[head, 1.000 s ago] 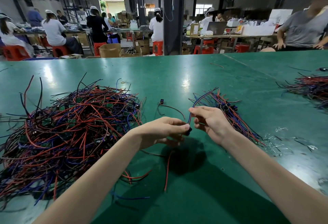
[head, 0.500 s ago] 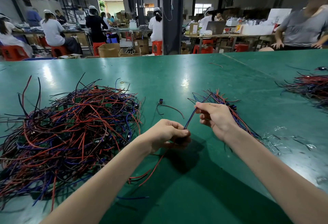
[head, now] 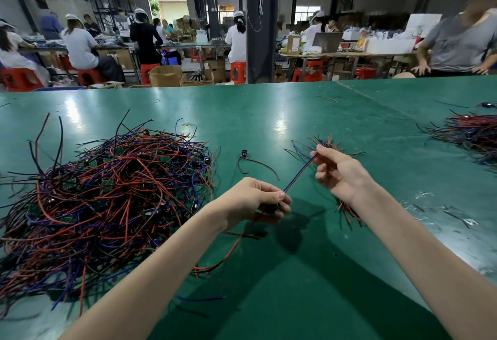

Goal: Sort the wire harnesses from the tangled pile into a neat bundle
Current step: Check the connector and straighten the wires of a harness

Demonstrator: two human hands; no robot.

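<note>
One harness (head: 301,171) was held taut btwn both hands, just above the table and near centre. Its blue and red wires were drawn together into a straight line, prob. so they could be laid parallel w/ the rest. The left hand (head: 255,199) was closed on the lower end, thumb and fingers pinched where a dark connector seemed to sit; that part was mostly hidden. The right hand (head: 340,173) was pinched on the upper end w/ thumb and forefinger, other fingers curled loose. A red tail (head: 228,256) was left trailing from the left hand onto the table (head: 295,299), toward the near side.

The sorted bundle (head: 326,144) was lying just behind and under the right hand, its ends fanned out far and near. Judged from this, the held harness was being aligned for adding there. The tangled pile (head: 107,199) was spread wide at left, well apart from the bundle, so most of the work was judged undone.

A stray harness (head: 252,163) was lying btwn pile and bundle. Open green surface was available near and centre for moving. Clear plastic scraps (head: 435,205) were scattered at right, and another heap (head: 473,132) was set at the far right edge. The table's far edge was well clear of the hands.
</note>
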